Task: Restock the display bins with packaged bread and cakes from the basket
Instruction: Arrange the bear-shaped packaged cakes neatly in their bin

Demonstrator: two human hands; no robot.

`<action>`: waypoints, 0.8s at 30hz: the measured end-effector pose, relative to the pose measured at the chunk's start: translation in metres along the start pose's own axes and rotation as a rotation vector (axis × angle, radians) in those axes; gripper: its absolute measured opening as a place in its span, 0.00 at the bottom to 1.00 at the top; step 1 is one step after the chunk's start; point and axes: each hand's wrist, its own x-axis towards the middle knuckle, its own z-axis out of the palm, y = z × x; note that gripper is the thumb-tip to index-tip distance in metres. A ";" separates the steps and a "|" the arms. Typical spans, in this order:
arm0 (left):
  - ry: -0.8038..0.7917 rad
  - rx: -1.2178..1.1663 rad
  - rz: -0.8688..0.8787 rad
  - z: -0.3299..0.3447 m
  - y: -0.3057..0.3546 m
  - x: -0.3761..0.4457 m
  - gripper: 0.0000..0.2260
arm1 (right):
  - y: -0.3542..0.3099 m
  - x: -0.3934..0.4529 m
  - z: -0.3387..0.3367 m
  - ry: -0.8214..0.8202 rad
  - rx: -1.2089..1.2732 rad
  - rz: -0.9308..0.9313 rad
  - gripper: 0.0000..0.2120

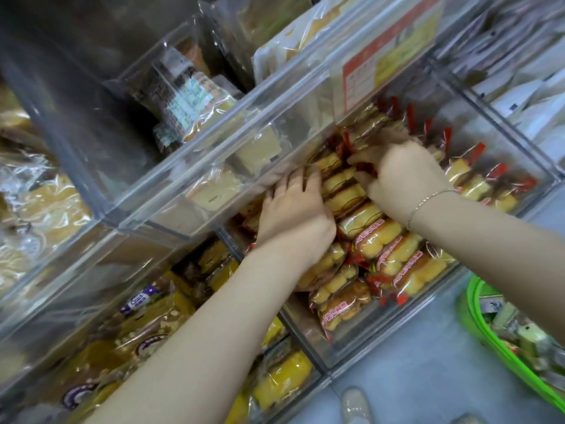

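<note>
Both your hands are in the clear bin (504,142): left hand (293,209) pressing flat on the cake packs (376,237), right hand (400,179) gripping one at the back; row runs front-to-back, basket (477,325) off right

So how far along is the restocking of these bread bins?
Mostly done here: the clear bin holds rows of red-wrapped cakes. Both the left hand and right hand are among packets at its back. The green basket still holds packets.
</note>
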 end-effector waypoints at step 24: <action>0.319 -0.336 0.046 0.037 0.033 0.015 0.19 | 0.036 0.004 -0.019 -0.019 -0.059 -0.252 0.29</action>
